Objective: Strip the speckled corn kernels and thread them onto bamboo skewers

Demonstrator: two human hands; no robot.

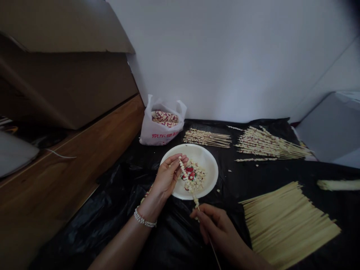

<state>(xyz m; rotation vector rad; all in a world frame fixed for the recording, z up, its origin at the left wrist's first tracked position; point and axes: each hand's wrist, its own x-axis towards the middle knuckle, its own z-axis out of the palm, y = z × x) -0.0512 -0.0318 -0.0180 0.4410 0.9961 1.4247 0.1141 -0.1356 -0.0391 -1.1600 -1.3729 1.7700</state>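
Note:
A thin skewer (184, 173) strung with small cream pieces slants across a white bowl (212, 180). Its upper end is pinched between the fingertips of my left hand (167, 175), over the bowl's left side. Below the bowl's front rim, my right hand (215, 225) is closed on the lower part, where bare stick sticks out downward. Loose cream and dark red pieces (200, 175) lie in the bowl, over a red printed pattern. Behind my left wrist, a speckled piece is partly hidden.
A white plastic bag (160, 135) holds speckled cobs behind the bowl. Two piles of strung skewers (206, 137) (261, 144) lie at the back. Bare sticks (289, 225) spread at the right on black plastic sheeting (112, 213). A cardboard box (70, 82) stands left.

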